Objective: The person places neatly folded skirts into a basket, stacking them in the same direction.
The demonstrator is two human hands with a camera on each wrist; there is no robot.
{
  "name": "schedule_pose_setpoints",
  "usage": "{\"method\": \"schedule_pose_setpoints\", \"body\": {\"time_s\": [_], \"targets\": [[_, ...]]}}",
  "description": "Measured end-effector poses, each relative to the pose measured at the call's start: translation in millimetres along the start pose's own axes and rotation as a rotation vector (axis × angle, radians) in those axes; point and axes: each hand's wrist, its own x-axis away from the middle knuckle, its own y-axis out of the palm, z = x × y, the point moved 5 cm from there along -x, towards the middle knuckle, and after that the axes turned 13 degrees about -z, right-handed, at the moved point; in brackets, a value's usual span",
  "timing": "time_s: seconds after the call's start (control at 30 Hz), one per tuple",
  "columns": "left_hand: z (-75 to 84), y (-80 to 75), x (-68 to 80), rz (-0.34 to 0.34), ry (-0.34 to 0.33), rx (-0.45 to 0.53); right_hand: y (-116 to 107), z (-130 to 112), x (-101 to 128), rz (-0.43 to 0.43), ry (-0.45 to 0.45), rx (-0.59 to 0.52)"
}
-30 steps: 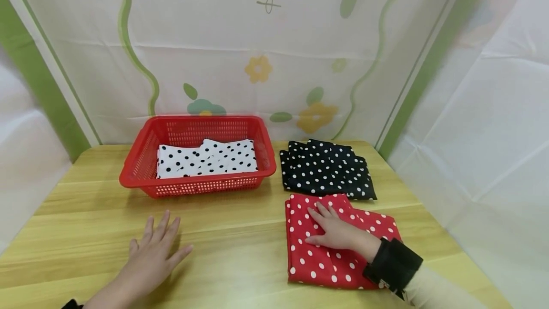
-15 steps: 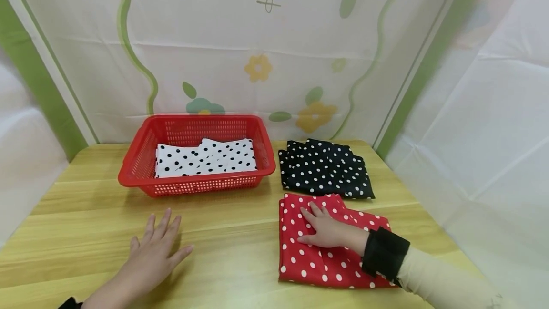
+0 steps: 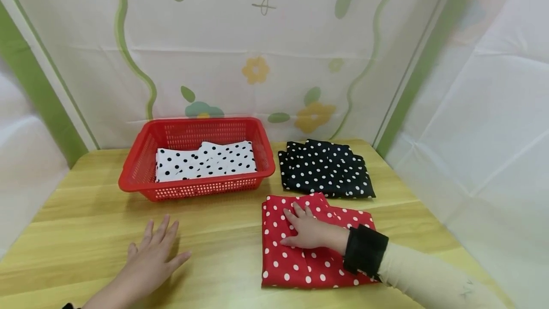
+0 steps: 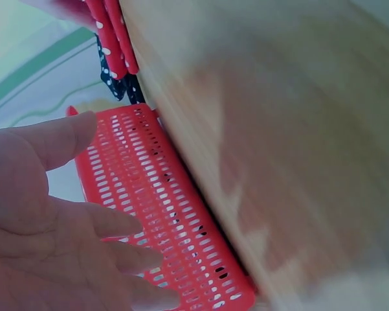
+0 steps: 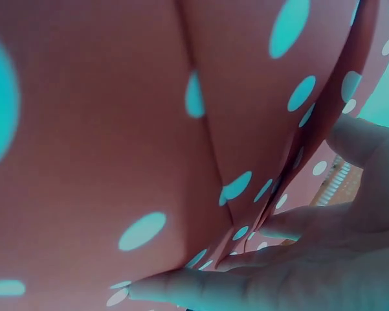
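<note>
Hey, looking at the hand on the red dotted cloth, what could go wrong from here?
1. The right hand lies flat on the folded red dotted cloth, not gripping it; a push may make the layers slip and unfold.
2. The black dotted cloth lies close behind and may get dragged.
3. The red basket already holds a white dotted cloth, which may get rumpled if another goes on top.

The right hand (image 3: 310, 232) emerges from a cream sleeve (image 3: 422, 278) ending in a wide black cuff (image 3: 364, 252); the left hand (image 3: 147, 263) is bare.
</note>
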Motion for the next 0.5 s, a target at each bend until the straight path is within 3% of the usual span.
{"method": "schedule_pose_setpoints", "body": {"time_s": [0.5], "targets": [[-5.4,-0.8,-2.7,-0.030,-0.034,-0.013,7.6,-35.0,-18.8,-0.018,0.006,0.061]]}}
